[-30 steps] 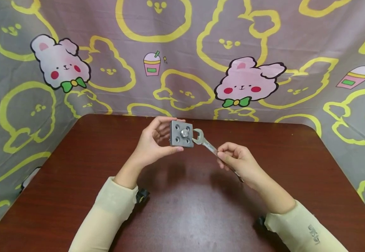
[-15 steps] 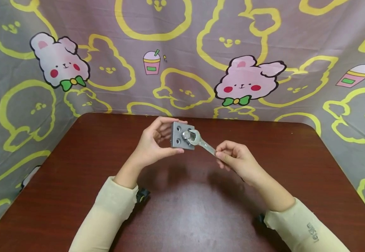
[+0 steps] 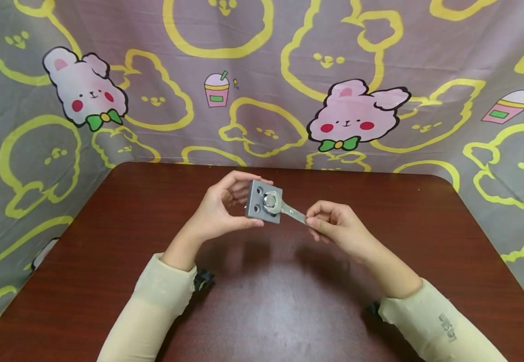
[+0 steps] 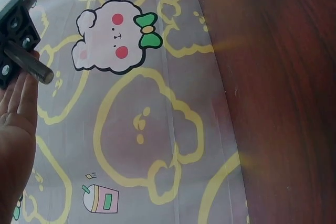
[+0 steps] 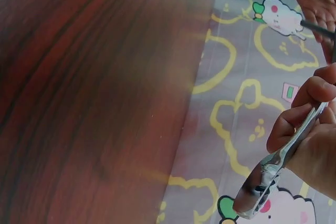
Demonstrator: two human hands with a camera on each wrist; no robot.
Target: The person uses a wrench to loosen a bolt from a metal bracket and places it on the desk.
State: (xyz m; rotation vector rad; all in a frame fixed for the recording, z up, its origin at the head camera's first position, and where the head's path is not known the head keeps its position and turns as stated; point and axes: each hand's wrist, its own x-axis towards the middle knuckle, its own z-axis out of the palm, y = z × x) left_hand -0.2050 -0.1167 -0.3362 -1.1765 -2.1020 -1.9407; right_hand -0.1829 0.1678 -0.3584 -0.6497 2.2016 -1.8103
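In the head view my left hand (image 3: 214, 208) grips a square grey plate (image 3: 255, 198) by its edges, thumb below and fingers above. The plate has holes near its corners and a bolt (image 3: 269, 201) through its middle. The bolt's threaded shank (image 4: 32, 65) juts from the back in the left wrist view. My right hand (image 3: 345, 229) pinches the handle of a metal wrench (image 3: 292, 213), whose jaw sits around the bolt head. Past that hand, the wrench's other end (image 5: 257, 190) sticks out in the right wrist view.
Both hands are above a dark reddish-brown table (image 3: 262, 296). A curtain (image 3: 262, 65) printed with cartoon rabbits and yellow outlines hangs behind it and at both sides. Dark wrist cameras show below the sleeves.
The wrench has moved left, from beside the plate onto the bolt head, with my right hand following slightly. The plate has shifted a little right and down and tilted.
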